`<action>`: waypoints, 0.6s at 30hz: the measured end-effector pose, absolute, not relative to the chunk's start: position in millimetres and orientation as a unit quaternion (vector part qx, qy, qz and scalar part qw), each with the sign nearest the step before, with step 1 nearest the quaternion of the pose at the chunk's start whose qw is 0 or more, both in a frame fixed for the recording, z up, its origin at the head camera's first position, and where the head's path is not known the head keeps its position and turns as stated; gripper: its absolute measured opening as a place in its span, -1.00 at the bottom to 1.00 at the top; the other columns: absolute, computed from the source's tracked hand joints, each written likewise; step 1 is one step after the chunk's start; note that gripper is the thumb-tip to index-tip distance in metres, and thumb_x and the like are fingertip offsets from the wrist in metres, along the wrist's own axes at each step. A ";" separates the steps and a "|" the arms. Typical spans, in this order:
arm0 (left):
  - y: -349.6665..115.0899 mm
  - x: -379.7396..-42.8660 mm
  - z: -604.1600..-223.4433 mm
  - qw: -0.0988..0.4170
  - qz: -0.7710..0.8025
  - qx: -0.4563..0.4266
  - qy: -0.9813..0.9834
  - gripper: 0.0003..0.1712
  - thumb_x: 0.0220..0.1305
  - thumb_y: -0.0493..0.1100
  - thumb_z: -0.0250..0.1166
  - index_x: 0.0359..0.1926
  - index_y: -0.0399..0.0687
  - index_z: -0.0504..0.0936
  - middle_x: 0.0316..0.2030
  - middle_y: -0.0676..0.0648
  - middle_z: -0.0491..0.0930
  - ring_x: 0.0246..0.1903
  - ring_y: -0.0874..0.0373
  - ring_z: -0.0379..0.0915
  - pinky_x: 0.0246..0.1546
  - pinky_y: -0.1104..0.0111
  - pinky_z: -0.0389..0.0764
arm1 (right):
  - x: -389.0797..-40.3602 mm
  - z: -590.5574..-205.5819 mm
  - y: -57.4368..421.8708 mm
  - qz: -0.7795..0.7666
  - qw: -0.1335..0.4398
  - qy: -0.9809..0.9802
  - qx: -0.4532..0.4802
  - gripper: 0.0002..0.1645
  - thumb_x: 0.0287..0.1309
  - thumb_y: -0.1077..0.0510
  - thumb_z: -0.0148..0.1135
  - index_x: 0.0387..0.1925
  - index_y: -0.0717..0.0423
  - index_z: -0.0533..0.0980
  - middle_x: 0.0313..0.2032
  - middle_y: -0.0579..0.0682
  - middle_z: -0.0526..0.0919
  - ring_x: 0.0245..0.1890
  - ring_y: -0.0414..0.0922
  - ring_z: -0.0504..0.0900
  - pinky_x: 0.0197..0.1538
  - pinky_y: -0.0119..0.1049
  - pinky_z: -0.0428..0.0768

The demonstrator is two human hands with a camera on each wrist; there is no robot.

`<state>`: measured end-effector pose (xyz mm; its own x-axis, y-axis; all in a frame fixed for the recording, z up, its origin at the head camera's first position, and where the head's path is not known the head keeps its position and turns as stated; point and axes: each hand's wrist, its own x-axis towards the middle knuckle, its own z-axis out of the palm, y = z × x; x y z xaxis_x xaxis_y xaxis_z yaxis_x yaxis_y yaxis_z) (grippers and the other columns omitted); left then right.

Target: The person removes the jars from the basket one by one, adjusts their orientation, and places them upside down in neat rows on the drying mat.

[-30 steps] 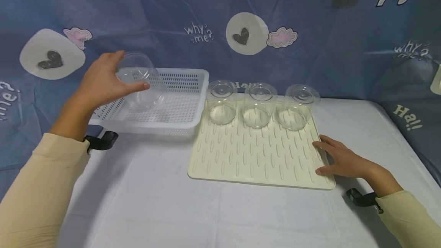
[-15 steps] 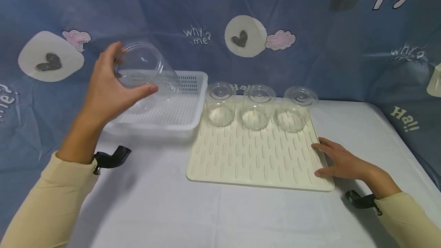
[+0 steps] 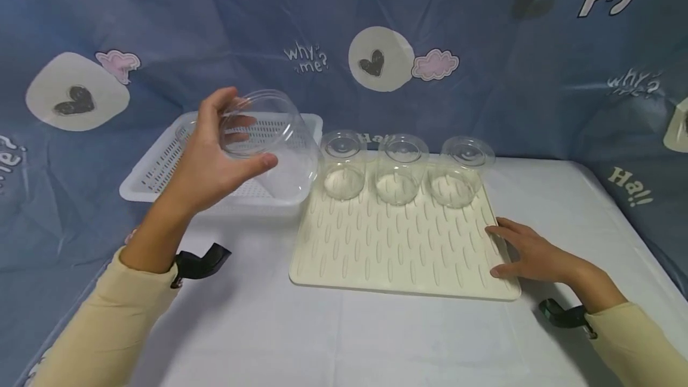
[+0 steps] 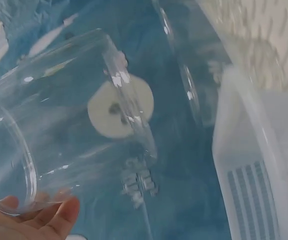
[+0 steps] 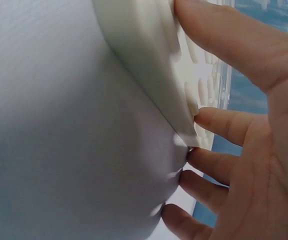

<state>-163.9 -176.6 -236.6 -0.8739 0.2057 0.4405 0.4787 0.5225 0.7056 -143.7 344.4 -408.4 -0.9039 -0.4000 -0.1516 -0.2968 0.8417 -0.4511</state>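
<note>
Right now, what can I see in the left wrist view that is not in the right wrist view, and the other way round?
Left wrist view only: the left hand, gripping a clear cup, and the slotted wall of the white basket.

Right wrist view only: the right hand at the edge of the cream mat, and the white tablecloth.

Both: that mat, the blue backdrop and some transparent ware.

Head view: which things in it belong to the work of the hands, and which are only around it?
Seem to belong:
clear cup, held in the left hand
three clear cups, standing on the ribbed mat
that mat, its edge touched by the right hand
white basket, partly behind the left hand

Only around:
blue printed cloth
white tablecloth
black wrist devices
</note>
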 end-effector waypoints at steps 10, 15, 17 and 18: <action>-132.9 -148.4 -257.9 0.104 -0.421 -0.222 -0.873 0.28 -0.15 -0.06 0.64 0.48 -0.02 0.00 0.41 -0.07 0.23 0.32 0.05 0.29 0.27 0.08 0.39 | -141.1 -406.4 346.5 -0.192 0.106 0.956 -0.197 -0.03 -0.02 -0.08 0.51 0.30 0.34 0.32 0.36 0.55 0.16 0.29 0.52 0.20 0.16 0.45 0.32; -113.5 -149.8 -270.8 0.078 -0.424 -0.206 -0.878 0.34 -0.19 0.02 0.66 0.53 0.03 0.02 0.44 -0.06 0.24 0.37 0.02 0.25 0.33 -0.03 0.37 | -141.3 -406.0 344.5 -0.182 0.096 0.957 -0.204 -0.04 -0.03 -0.05 0.52 0.29 0.35 0.33 0.34 0.56 0.19 0.27 0.52 0.23 0.16 0.43 0.34; -108.3 -151.1 -275.6 0.065 -0.434 -0.210 -0.874 0.32 -0.20 0.01 0.66 0.52 0.05 0.05 0.40 -0.05 0.30 0.34 0.04 0.28 0.32 -0.01 0.39 | -140.4 -406.5 344.0 -0.187 0.101 0.957 -0.199 -0.04 -0.03 -0.06 0.52 0.29 0.34 0.33 0.34 0.56 0.18 0.27 0.52 0.22 0.16 0.44 0.34; -106.2 -151.4 -278.2 0.060 -0.437 -0.214 -0.872 0.30 -0.21 0.01 0.66 0.51 0.06 0.08 0.38 -0.04 0.33 0.33 0.05 0.29 0.32 0.02 0.38 | -139.5 -407.0 344.2 -0.188 0.105 0.957 -0.194 -0.03 -0.03 -0.07 0.52 0.30 0.34 0.33 0.35 0.56 0.17 0.28 0.52 0.22 0.16 0.45 0.33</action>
<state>-151.4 -106.2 -278.2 -0.9012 0.3210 0.2911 0.4253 0.5263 0.7363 -139.5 344.2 -407.0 -0.9028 -0.4108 -0.1275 -0.3319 0.8539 -0.4008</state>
